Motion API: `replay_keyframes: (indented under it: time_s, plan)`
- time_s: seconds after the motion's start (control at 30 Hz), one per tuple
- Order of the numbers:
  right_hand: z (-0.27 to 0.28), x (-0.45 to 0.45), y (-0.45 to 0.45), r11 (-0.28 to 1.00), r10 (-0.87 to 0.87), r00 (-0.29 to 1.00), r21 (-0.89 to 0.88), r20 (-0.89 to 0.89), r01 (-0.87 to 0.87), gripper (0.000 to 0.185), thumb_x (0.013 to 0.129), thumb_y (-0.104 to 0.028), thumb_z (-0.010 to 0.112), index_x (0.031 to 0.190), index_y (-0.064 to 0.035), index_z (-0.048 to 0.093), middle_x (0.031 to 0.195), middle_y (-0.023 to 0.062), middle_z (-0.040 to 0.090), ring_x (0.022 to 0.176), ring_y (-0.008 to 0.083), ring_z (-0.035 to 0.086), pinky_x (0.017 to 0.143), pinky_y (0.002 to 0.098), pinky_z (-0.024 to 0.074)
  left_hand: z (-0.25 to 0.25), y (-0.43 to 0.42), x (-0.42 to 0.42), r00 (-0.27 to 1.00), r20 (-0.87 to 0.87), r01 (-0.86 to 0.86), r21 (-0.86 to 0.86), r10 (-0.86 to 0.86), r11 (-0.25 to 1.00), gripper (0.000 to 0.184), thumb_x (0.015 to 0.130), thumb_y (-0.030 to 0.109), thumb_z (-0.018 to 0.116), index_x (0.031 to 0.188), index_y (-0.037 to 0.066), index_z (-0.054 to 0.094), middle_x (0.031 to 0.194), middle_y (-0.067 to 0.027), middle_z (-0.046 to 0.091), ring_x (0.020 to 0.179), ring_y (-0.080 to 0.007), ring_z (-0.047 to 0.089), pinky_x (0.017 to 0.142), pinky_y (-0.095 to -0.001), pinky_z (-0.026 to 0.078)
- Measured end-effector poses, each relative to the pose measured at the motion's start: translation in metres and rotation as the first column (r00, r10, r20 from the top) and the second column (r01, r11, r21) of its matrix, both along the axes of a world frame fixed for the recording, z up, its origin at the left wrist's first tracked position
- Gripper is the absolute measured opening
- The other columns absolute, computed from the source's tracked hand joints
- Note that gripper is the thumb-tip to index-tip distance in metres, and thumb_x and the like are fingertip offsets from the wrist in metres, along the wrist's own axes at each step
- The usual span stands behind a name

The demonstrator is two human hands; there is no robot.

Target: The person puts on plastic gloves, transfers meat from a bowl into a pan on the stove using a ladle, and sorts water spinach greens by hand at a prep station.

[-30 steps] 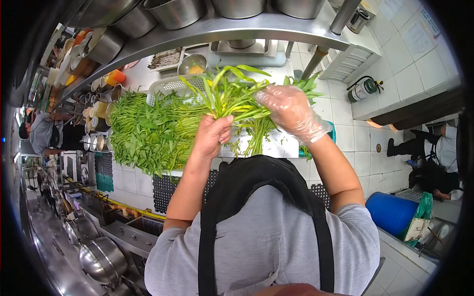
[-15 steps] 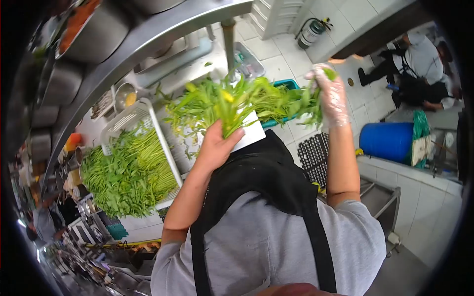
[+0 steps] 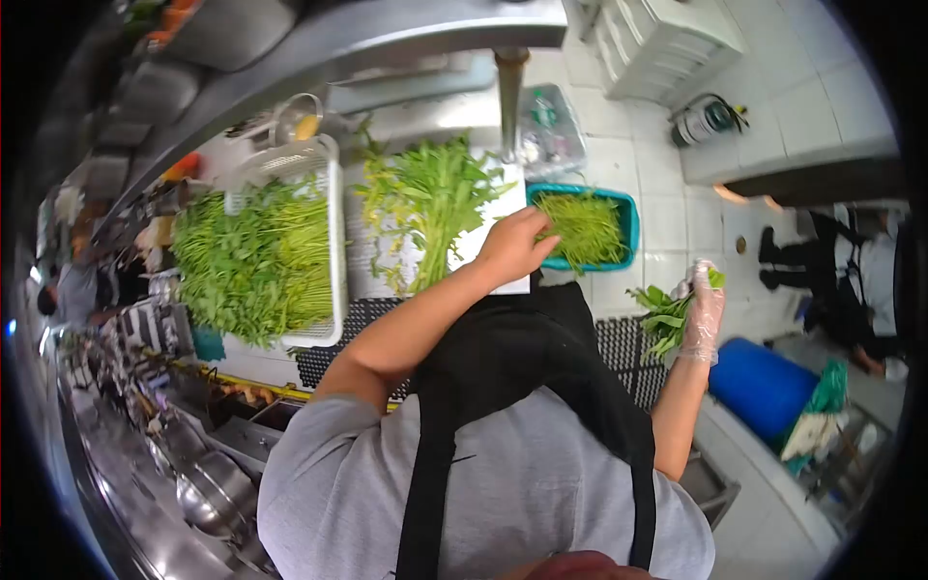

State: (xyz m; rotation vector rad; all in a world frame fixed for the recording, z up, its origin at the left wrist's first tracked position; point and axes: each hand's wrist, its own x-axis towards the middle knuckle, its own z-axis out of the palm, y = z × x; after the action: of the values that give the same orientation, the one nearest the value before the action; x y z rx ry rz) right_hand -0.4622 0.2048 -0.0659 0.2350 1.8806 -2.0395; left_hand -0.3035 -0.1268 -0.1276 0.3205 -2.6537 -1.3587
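Note:
My bare left hand (image 3: 517,246) reaches to the near left edge of a teal basin (image 3: 633,232), its bent fingers apart at the cut green stems (image 3: 585,224) inside. Whether the fingertips touch the stems is unclear. Out to the right, my right hand (image 3: 705,314), in a clear plastic glove, is closed around a small bunch of leafy greens (image 3: 663,317), leaves hanging to the left. A larger bunch of long-stemmed greens (image 3: 440,198) lies on the white board (image 3: 503,208), left of my left hand.
At left stands a white perforated basket (image 3: 338,242) heaped with greens. A clear plastic tub (image 3: 570,145) sits beyond the basin, near a metal post (image 3: 510,101). On the right are a blue barrel (image 3: 764,387), a fire extinguisher (image 3: 706,123) and another person (image 3: 875,280).
My left hand has let go of the greens, which now lie on the board, and moved right to the basin. My right hand has moved outward and lower with its bunch. The view has turned.

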Motion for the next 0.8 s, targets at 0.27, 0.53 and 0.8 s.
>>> replay_keyframes:
  time_s: [0.27, 0.53, 0.8]
  plan:
    - [0.026, 0.000, -0.199, 0.729, 0.646, 0.763, 0.306, -0.012, -0.612, 0.014, 0.109, -0.022, 0.072, 0.113, -0.0078, 0.074, 0.081, -0.0047, 0.063, 0.064, 0.0064, 0.053, 0.059, 0.0272, 0.0455, 0.021, -0.063, 0.145, 0.613, 0.602, -0.275, -0.445, 0.512, 0.852, 0.096, 0.079, 0.062, 0.091, 0.139, -0.005, 0.059, 0.130, -0.0264, 0.071, 0.121, -0.0438, 0.071, 0.102, -0.0518, 0.059]
    - [0.030, 0.079, -0.310, 0.215, 0.960, 0.056, 0.598, -0.274, -0.772, 0.033, 0.106, -0.031, 0.070, 0.125, -0.0050, 0.073, 0.109, 0.0272, 0.077, 0.106, 0.0403, 0.075, 0.100, 0.0482, 0.0566, -0.026, -0.066, 0.164, 0.679, 0.511, -0.463, -0.261, 0.528, 0.847, 0.044, 0.102, 0.036, 0.072, 0.127, 0.001, 0.067, 0.118, -0.0293, 0.076, 0.110, -0.0485, 0.074, 0.100, -0.0585, 0.057]
    - [-0.022, 0.154, -0.321, -0.078, 0.990, -0.140, 0.783, -0.011, -0.617, 0.043, 0.106, -0.037, 0.067, 0.136, -0.0070, 0.071, 0.124, 0.0282, 0.075, 0.118, 0.0466, 0.072, 0.104, 0.0552, 0.0556, -0.052, -0.108, 0.184, 0.807, 0.308, -0.551, 0.086, 0.504, 0.830, 0.036, 0.110, 0.031, 0.067, 0.122, -0.003, 0.069, 0.091, -0.0228, 0.073, 0.078, -0.0361, 0.072, 0.073, -0.0495, 0.057]
